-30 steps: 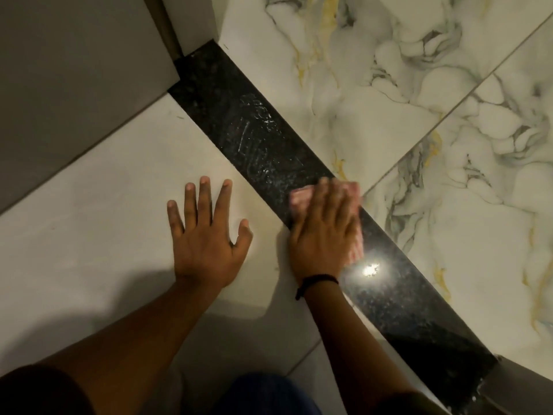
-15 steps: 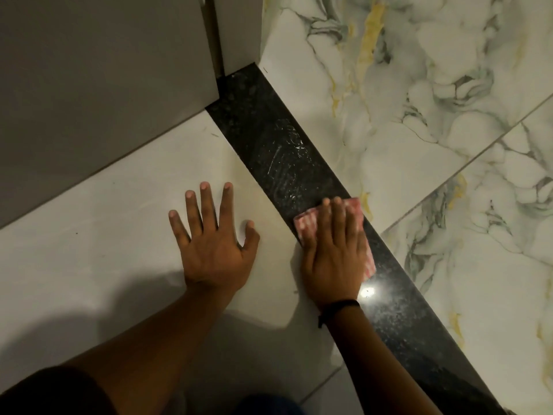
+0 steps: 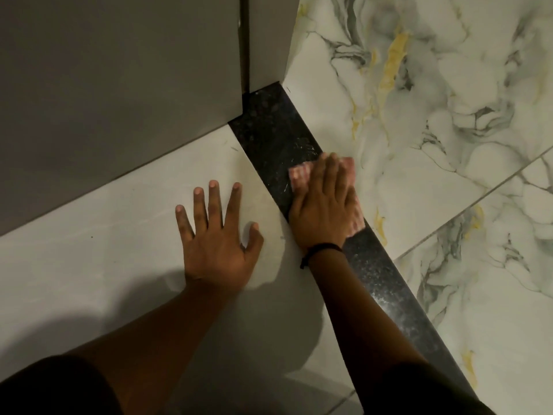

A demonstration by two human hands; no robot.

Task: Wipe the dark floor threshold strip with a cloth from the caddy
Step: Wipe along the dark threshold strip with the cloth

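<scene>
While pressing flat on the pink cloth at centre frame, right hand lying palm down with fingers together and stretched toward the upper part of the frame, not curled around anything. Covering most of the cloth, leaving only a pink corner showing at the upper left of the knuckles and a strip along the right edge of the palm. Wearing a thin black band at the wrist. Resting just to the left, left hand lying open and empty, fingers spread wide, palm flat on the pale plain floor tile, near the right hand but not touching it. Both forearms reaching in from the bottom of the frame, dark sleeves at the lower corners.

Lying under the cloth, dark threshold strip running diagonally from upper centre down to the lower right, speckled, with pale scuffs and smears showing just above the cloth and a dusty sheen lower down beside the right forearm. Bordering the strip on the right, glossy marble-patterned tile with grey and yellow veins. Filling the upper left, grey panel meeting the strip's top end, with a narrow dark vertical gap beside it.
</scene>
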